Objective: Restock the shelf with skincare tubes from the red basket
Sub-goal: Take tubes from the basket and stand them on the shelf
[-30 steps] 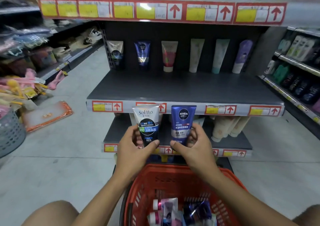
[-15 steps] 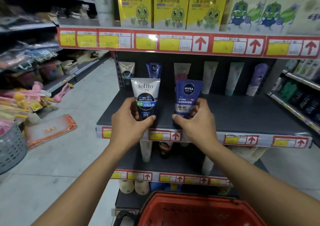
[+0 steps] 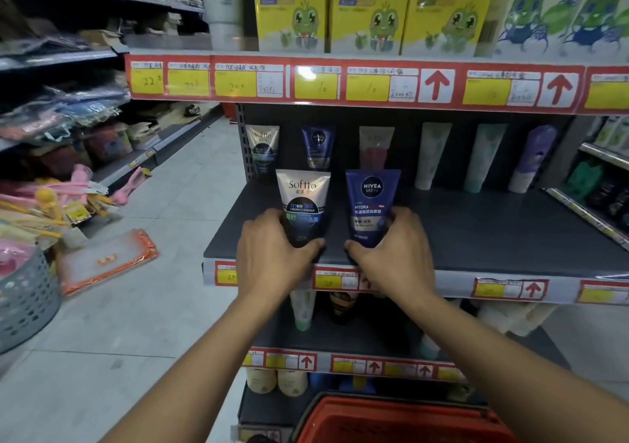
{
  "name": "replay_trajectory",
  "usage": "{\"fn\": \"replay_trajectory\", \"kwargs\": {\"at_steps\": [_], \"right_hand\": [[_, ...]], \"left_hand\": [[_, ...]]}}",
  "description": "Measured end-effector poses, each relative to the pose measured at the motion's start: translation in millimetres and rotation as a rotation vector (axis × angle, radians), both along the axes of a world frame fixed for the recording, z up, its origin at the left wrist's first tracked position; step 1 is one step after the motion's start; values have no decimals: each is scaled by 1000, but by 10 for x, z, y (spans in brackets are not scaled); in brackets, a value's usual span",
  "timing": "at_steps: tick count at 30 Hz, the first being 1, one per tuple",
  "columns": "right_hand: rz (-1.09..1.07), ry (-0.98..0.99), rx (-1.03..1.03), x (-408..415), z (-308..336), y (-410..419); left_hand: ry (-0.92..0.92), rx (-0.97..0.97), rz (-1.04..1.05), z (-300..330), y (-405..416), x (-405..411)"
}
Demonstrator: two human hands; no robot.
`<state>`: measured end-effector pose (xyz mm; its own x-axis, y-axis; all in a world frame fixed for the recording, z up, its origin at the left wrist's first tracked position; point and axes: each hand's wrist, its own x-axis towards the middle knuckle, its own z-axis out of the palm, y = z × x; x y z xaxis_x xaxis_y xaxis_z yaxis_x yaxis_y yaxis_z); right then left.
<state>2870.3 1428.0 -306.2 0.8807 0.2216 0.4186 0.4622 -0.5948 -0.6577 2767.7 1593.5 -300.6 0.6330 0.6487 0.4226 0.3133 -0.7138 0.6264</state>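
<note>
While gripping tubes (image 3: 303, 204), both hands (image 3: 272, 255) seemingly over shelf (image 3: 476, 238).

The white-and-black tube (image 3: 304, 208) reads "Softto" above "CREAM CLEANSER". Just right of it, the blue tube (image 3: 371, 206) reads "NIVEA MEN" in a dark circle, with "HYDRA" below. Behind the white-and-black tube, a smaller tube (image 3: 263, 146) at the back of the shelf also reads "Softto". On the price strip (image 3: 340, 83) above them, handwritten yellow tags read "22", "10" and "10", beside red up arrows.
</note>
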Motion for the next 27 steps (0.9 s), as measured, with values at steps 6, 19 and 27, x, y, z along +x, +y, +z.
{"fn": "replay_trajectory", "kwargs": {"at_steps": [6, 19, 27], "right_hand": [[28, 118, -146, 172, 128, 191], [115, 79, -190, 806, 117, 1201], [92, 58, -144, 1102, 36, 1446]], "left_hand": [[155, -53, 101, 100, 312, 88], [229, -123, 109, 231, 1323, 704], [115, -117, 153, 58, 1519, 1031]]}}
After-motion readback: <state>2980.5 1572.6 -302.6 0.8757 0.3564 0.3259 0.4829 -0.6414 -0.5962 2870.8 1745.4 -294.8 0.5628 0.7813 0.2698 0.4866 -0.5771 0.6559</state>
